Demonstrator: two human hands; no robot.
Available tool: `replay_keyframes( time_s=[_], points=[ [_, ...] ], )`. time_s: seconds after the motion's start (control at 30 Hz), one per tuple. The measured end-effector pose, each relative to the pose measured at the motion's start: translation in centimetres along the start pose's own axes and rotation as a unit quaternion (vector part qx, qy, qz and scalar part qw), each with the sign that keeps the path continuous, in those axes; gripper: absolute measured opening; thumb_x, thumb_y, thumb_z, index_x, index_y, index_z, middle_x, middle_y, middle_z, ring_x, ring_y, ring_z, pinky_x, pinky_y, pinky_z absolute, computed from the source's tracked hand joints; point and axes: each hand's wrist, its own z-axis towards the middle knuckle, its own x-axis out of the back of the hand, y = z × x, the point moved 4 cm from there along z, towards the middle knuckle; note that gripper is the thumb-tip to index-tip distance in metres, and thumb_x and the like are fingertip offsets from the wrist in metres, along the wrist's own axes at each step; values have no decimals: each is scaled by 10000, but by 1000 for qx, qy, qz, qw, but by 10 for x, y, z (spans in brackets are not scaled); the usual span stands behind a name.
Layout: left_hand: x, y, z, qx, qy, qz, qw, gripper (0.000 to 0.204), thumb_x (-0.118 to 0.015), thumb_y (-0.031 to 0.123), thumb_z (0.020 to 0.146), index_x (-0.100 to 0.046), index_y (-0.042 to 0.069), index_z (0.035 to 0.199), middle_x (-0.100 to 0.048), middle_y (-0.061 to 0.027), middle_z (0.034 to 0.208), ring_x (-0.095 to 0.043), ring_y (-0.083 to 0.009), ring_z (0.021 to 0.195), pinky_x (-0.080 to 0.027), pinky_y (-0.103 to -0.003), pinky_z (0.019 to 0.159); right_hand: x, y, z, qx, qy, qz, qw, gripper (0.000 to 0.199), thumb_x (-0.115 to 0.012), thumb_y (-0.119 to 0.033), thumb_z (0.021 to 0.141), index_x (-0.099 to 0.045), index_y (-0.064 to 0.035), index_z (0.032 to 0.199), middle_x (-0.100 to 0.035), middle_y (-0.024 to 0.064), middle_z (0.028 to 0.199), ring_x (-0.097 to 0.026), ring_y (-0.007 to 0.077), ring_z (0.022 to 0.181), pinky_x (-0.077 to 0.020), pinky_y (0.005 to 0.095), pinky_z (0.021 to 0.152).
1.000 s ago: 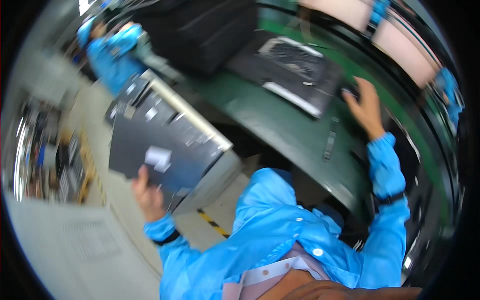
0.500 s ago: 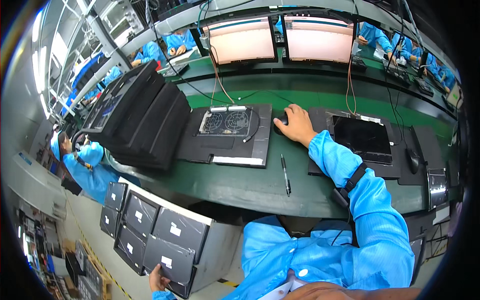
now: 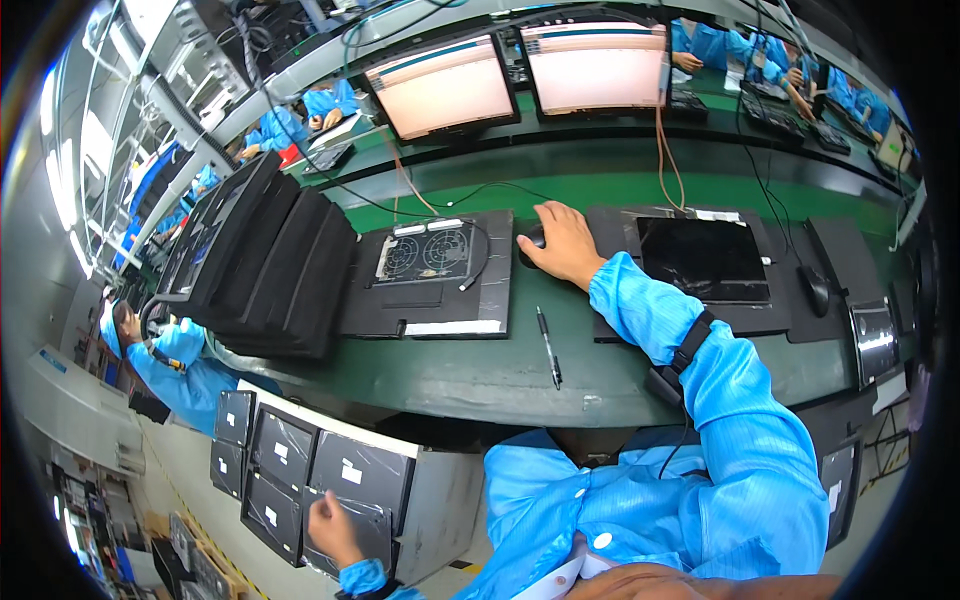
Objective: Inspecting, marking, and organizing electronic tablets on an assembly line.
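Observation:
My right hand (image 3: 565, 245) rests over a black computer mouse (image 3: 533, 243) on the green bench, its fingers curved round the mouse. Down at the left, my left hand (image 3: 333, 528) hovers over or touches the front flat black panel (image 3: 376, 535); motion blurs its fingers, and contact is unclear. Several similar panels with white labels, such as a larger panel (image 3: 352, 470) behind it, lie in rows on a light-coloured box (image 3: 445, 490). Between the hands' places on the bench lies a pen (image 3: 549, 345).
A tall stack of black trays (image 3: 265, 265) stands at the left. Beside it a board with a two-circle plate (image 3: 427, 255) lies cabled. Right of my hand are a dark screen (image 3: 703, 262) and a second mouse (image 3: 813, 288). Two monitors (image 3: 440, 85) stand behind; people in blue work beyond.
My left hand has moved from the front panel's left edge up and right over it, hiding its label. The view has shifted slightly; my right hand stays on the mouse.

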Motion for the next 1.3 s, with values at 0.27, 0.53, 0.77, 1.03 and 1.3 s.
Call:
replay_keyframes(
  time_s=[0.27,0.53,0.77,1.03,1.3],
  points=[
    [-59,247,-79,-368,-130,-316,865,118,-675,83,932,-666,-25,886,-613,-45,690,-528,-114,607,-420,-258,559,147,24,-95,215,98,75,969,414,-722,-303,798,-659,-19,1094,-636,176,1102,-605,364,1050,-488,452,913],
    [-78,311,-129,-314,-271,-432,801,64,-699,28,874,-666,-26,864,-661,-99,719,-617,-182,629,-491,-304,608,412,278,-297,-358,-38,-488,795,755,-728,-425,804,-473,-43,1404,-519,207,1392,-480,398,1300,-413,545,1037],
    [-65,369,-166,-418,-342,-442,716,69,-741,57,850,-693,8,847,-674,-108,717,-664,-201,641,-508,-299,598,419,358,-404,-341,-38,-504,792,505,-598,-265,975,-486,-13,1398,-518,197,1423,-541,386,1222,-468,464,962],
    [-61,417,-188,-300,-622,-542,479,536,-641,366,963,-529,39,1372,-644,-149,1209,-628,-244,1097,-500,-368,945,422,189,-315,72,191,-384,900,328,-647,-18,920,-644,1,1248,-700,144,1172,-667,329,1077,-518,424,934],
    [-48,359,-149,103,-523,-761,368,297,-639,81,949,-611,-38,1219,-666,-146,1192,-643,-280,1121,-512,-445,992,211,-25,-158,447,25,-101,889,321,-688,-74,837,-677,-104,1156,-660,108,1242,-637,281,1161,-484,437,1022]
  ],
)
